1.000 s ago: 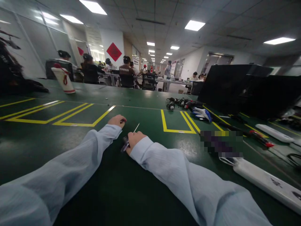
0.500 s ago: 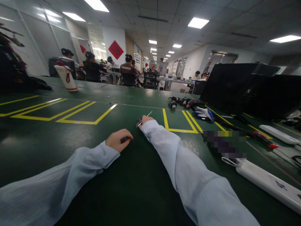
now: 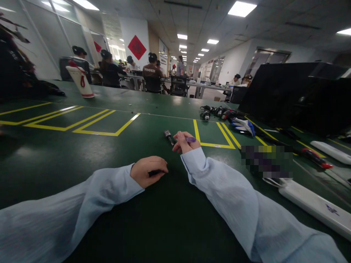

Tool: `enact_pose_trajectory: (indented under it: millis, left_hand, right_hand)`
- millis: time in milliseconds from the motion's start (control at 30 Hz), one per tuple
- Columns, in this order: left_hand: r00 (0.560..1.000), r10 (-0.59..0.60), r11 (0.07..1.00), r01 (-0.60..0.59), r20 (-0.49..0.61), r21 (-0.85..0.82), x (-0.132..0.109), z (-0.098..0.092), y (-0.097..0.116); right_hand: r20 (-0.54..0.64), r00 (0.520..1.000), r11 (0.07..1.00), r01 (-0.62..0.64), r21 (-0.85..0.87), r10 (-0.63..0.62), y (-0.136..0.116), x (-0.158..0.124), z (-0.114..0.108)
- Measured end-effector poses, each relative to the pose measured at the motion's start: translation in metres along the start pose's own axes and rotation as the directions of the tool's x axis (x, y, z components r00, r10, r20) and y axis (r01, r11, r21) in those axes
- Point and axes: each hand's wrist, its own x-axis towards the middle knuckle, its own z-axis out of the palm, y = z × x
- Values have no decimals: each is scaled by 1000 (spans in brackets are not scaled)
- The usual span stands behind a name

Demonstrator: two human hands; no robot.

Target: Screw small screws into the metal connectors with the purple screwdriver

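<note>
Bench (image 3: 128, 226): dark green, glossy in patches; both forearms, in light blue sleeves, are laid over its near part.
Left hand (image 3: 146, 171): placed nearer the body, fingers curled and lying close together; the hollow under them is dark, so whether anything is gripped cannot be told.
Right hand (image 3: 187, 147): set farther out and to the right; thumb and fingers are brought together, with a purple translucent piece (image 3: 191, 139) clamped in them, its end left showing by the thumb.
Dark piece (image 3: 168, 136): located on the bench side just left of and beyond the right fingertips, the right hand being nearer; long axis is slanted from far left to near right, toward those fingers. Touching or just apart: cannot be told, nor whether it is joined to the purple piece.
Look: short and slim, shiny squarish head at the far end, darker stem; fine detail is blurred.
Yellow tape (image 3: 212, 145): laid out in open rectangles beyond the hands, both sides.
Glove (image 3: 244, 126): white and blue, dropped near tangled black gear (image 3: 210, 113).
Cup (image 3: 81, 81): white, red-trimmed, stood far left.
Background: seated people (image 3: 152, 72) are seen at farther desks.
</note>
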Motion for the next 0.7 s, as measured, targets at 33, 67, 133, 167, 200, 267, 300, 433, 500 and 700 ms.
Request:
enact_pose_trajectory:
  millis: [33,67,133,167,200,267,300,433,500,700]
  left_hand:
    - [1000,16,999,-16,19,-35,0,2,5]
    - [999,27,998,-25,36,-65,1,4,9]
    - [998,21,995,-16,59,-95,1,6,17]
    - [998,7,995,-1,65,-98,2,6,19]
    - [998,-10,995,17,70,-97,2,6,21]
    - [996,-48,995,55,76,-86,2,5,22]
    - [994,-71,994,77,78,-72,2,5,22]
    - [978,-190,981,185,82,60,-2,5,20]
    - [972,-225,969,215,74,123,-6,6,20]
    - [978,-192,972,179,75,154,-11,6,20]
  right_hand:
    - [17,999,995,-29,96,28,1,-12,-3]
    - [21,998,984,-64,165,62,3,-24,-7]
    - [23,993,955,-118,271,117,8,-46,-17]
    - [25,990,939,-140,314,139,10,-56,-23]
    - [31,986,922,-166,350,165,13,-64,-30]
    - [82,976,888,-219,405,204,17,-77,-41]
    - [114,969,872,-248,422,221,19,-82,-45]
    - [256,942,862,-309,402,218,21,-90,-50]
    - [321,927,877,-309,369,191,19,-91,-48]
    - [387,910,922,-268,280,147,14,-93,-45]
